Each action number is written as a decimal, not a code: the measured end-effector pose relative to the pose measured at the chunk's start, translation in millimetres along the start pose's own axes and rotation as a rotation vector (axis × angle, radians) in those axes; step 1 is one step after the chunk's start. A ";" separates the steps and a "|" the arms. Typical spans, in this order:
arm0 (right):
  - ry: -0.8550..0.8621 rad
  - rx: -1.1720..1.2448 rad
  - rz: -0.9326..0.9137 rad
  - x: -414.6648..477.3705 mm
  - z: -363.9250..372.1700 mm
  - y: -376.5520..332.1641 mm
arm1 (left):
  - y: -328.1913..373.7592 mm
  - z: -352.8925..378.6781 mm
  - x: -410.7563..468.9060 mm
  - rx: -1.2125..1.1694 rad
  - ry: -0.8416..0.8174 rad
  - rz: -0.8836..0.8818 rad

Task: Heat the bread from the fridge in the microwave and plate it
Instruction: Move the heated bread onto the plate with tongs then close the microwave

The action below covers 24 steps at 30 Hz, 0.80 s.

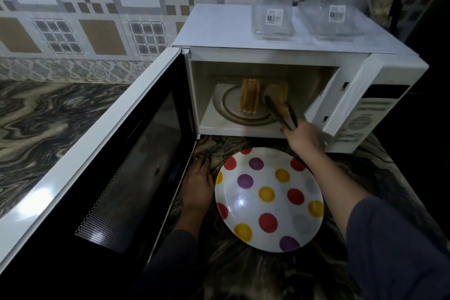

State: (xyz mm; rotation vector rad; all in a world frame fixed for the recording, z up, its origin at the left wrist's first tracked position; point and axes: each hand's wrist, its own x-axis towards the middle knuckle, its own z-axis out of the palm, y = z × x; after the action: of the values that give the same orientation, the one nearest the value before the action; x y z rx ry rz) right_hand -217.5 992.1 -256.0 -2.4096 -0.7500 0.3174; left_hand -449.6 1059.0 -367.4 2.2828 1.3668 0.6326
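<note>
Tongs [280,112] are pinching one bread slice [276,95] inside the microwave [379,75]. The right hand [303,137] is gripping their handles just outside the cavity mouth, fingers curled round them. The slice is sitting tilted over the right part of the turntable [227,102]; I cannot tell whether it is lifted clear. The tong arms are running from it back toward the hand.

A stack [248,97] of more slices is standing on edge just left of it, near the turntable's middle and apart from the held slice. The plate [282,209] is lying on the counter [48,117] directly in front of the microwave, below and slightly left of the right hand, bare of bread.

So the carry, as I judge it, is running straight back toward the person and down, out through the opening and onto the plate. The right hand is the nearer one to both bread and plate.

The left hand [198,184] is resting on the counter beside the plate's left rim, under the open door [136,153]. Its fingers are looking flat and holding nothing, though shadow is hiding detail. Plating is only beginning, by my reading, since the stack is waiting inside. Two glass jars [272,9] are standing on the microwave's top.
</note>
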 end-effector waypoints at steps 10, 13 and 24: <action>0.023 0.169 -0.021 -90.4 -21.4 28.7 | 8.7 -14.5 -50.5 0.017 -0.072 0.013; 0.010 0.186 -0.020 -125.7 -26.1 49.9 | 13.6 -16.5 -73.8 -0.012 -0.065 -0.006; -0.035 0.081 0.075 -207.0 -12.0 112.9 | 16.6 -10.5 -122.1 0.198 -0.084 0.035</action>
State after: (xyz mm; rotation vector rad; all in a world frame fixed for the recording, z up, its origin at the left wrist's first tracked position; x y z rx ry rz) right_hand -331.5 790.9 -304.0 -2.3647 -0.6505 0.4138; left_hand -494.9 944.0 -370.8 2.4630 1.4072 0.4230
